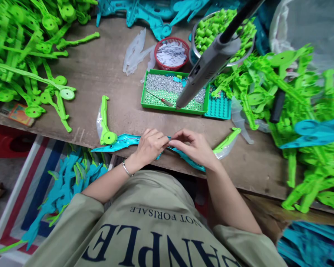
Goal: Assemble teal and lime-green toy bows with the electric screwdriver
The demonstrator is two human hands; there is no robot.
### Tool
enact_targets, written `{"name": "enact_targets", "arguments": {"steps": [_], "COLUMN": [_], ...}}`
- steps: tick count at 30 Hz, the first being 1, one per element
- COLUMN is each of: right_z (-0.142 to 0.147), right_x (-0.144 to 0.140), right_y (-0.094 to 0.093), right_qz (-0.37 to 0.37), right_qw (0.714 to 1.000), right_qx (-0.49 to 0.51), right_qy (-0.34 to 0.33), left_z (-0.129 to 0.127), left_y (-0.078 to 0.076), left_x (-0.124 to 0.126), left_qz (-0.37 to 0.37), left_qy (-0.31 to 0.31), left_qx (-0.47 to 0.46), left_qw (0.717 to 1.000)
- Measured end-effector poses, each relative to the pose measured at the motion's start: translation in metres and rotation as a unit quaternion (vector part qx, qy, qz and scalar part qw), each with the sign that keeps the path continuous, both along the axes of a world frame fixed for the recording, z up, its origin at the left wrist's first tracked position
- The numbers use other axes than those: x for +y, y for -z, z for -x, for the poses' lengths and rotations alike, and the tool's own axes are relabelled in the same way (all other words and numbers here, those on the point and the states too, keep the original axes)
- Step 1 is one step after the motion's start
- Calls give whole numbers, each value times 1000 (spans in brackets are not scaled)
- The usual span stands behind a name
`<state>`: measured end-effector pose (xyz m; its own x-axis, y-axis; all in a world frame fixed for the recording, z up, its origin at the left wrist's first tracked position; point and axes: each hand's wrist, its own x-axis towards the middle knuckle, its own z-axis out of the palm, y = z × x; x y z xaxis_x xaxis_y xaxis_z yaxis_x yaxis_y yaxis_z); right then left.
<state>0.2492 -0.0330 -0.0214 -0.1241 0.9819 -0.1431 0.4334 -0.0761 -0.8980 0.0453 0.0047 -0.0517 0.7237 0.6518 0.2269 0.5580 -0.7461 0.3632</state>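
Observation:
A teal and green plastic toy bow lies along the near edge of the wooden table. My left hand rests on its middle with the fingers curled over the teal part. My right hand is beside it, fingertips pinched together at the same spot on the bow. Whether a small piece sits between the fingers is hidden. The bow's green limbs stick out to the left and right of my hands.
A green tray of small screws with a red-handled screwdriver sits behind my hands. A grey hanging power driver dips to it. A red basket, a metal bowl of green pieces and piles of green parts surround the table.

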Motion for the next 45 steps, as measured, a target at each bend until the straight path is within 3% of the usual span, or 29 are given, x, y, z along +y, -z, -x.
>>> {"name": "enact_targets", "arguments": {"steps": [8,12,17,23,27,34,45], "right_z": [-4,-6,-2,2,1,2,2], "right_x": [1,-1,-3,-3,-5,-8,-11], "right_y": [-2,5,8,8,12,15,21], "right_qz": [-89,-157,-207,-251,-289,-298,-301], "right_qw": [988,960,913,868,848,850,867], "right_qx": [-90,-185,-314,-391,-411,-409,-378], "right_qy": [-86,-142,-160,-176,-166,-148,-119], "left_z": [5,12,13,6,9,21,18], "left_y": [-1,0,9,15,11,2,-2], "left_x": [-12,-20,-28,-30,-28,-36,-40], "left_qz": [-17,-19,-19,-12,-35,-64,-87], "left_qy": [-16,-3,5,-43,-72,-58,-41], "left_qx": [-37,-77,-114,-184,-154,-85,-55], "left_qw": [999,997,993,982,985,993,994]}}
